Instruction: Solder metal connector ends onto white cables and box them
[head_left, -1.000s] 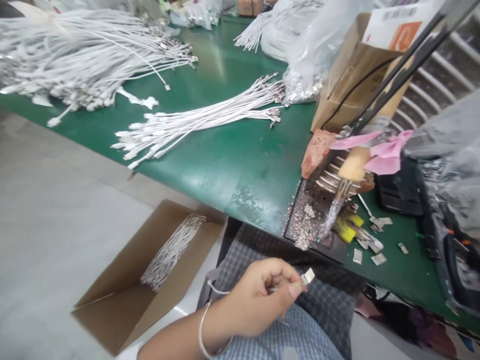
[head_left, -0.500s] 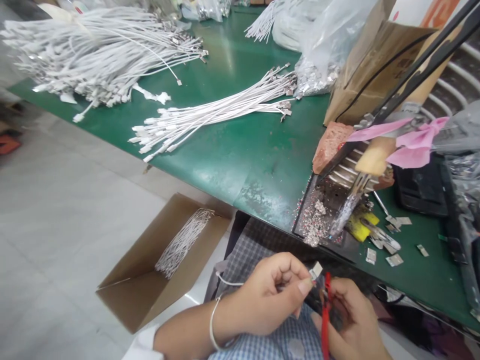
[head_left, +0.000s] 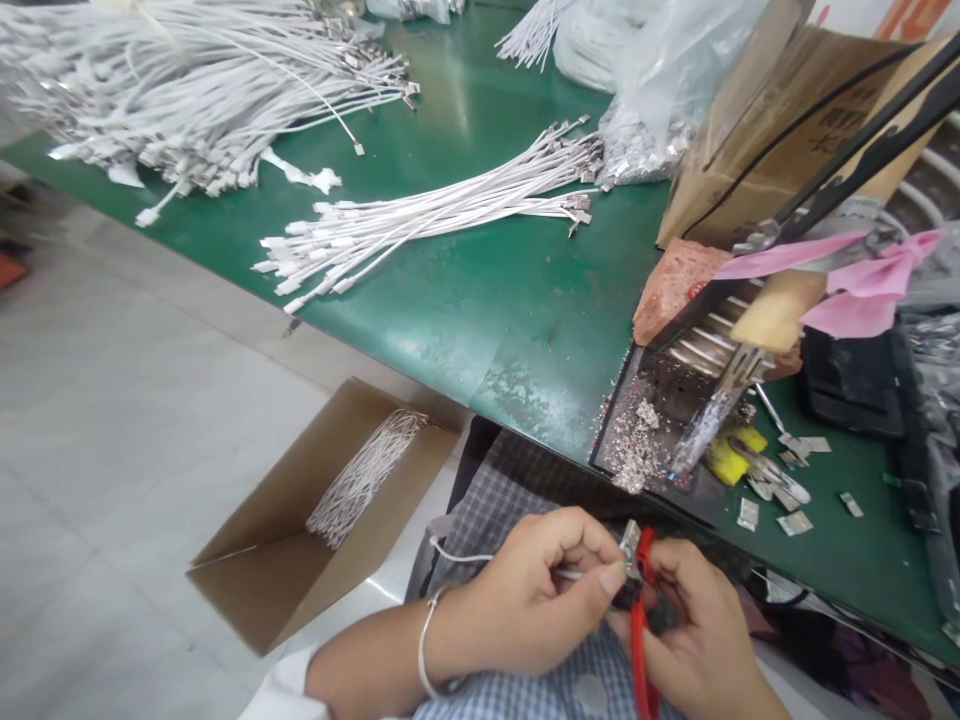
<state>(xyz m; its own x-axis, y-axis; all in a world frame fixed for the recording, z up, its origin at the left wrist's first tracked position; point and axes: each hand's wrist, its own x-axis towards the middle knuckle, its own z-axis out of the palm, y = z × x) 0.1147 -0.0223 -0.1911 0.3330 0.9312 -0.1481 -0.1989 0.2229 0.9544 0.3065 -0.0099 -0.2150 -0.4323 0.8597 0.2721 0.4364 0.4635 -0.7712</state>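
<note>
My left hand (head_left: 525,600) is closed in a pinch on the end of a thin white cable (head_left: 480,556), whose small metal connector (head_left: 629,543) sticks out past the fingertips. My right hand (head_left: 697,640) is wrapped round red-handled pliers (head_left: 640,630), and the pliers' head meets the connector. Both hands work over my lap, below the front edge of the green table (head_left: 480,310).
A bundle of white cables (head_left: 420,215) lies mid-table and a larger heap (head_left: 187,90) at the far left. A soldering stand with a tray of metal scraps (head_left: 652,430) sits at the table's edge. An open cardboard box (head_left: 300,540) holding cables stands on the floor.
My right hand came into view with the red pliers and closed in on the connector. My left hand kept its pinch on the cable; the view shifted slightly.
</note>
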